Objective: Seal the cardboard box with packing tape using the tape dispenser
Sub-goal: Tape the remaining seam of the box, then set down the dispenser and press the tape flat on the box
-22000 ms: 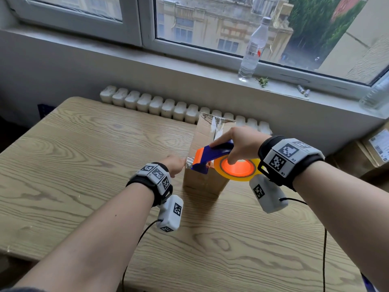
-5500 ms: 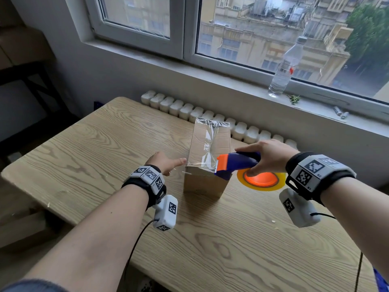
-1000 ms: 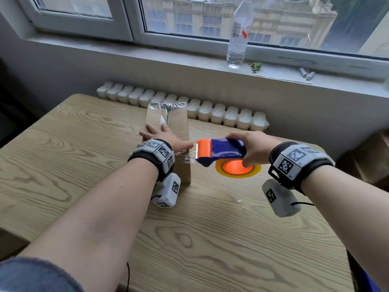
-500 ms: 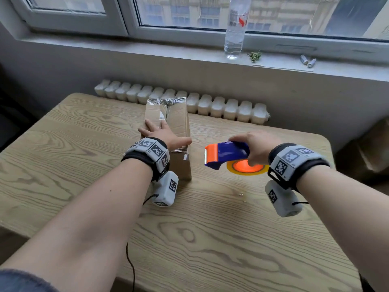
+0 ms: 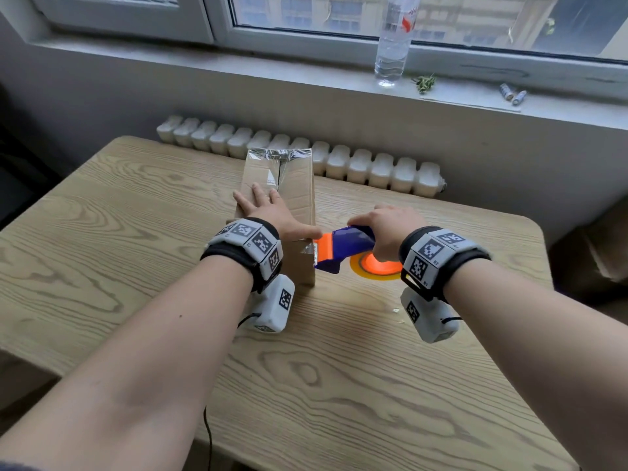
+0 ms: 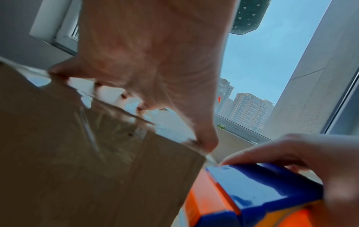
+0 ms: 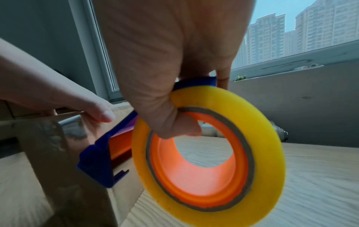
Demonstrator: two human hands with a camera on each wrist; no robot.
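A tall cardboard box (image 5: 295, 185) stands on the wooden table (image 5: 136, 239), with clear tape across its far top edge. My left hand (image 5: 268, 212) lies flat on its top, fingers straight, thumb at the near right corner. My right hand (image 5: 384, 229) grips the blue and orange tape dispenser (image 5: 343, 249), thumb hooked inside the yellow tape roll (image 7: 262, 138). The dispenser's orange front touches the box's near right corner. In the left wrist view the box (image 6: 77, 169) and the dispenser (image 6: 252, 184) meet at that corner, where a shiny strip of tape shows.
A white radiator (image 5: 373, 171) runs behind the table's far edge. On the windowsill stand a water bottle (image 5: 390, 45) and some small items (image 5: 509, 93). Brown cardboard (image 5: 605, 253) sits low at the right of the table.
The right hand has brought the dispenser left, from a little off the box to against its near right corner. The left hand stays flat on the box top.
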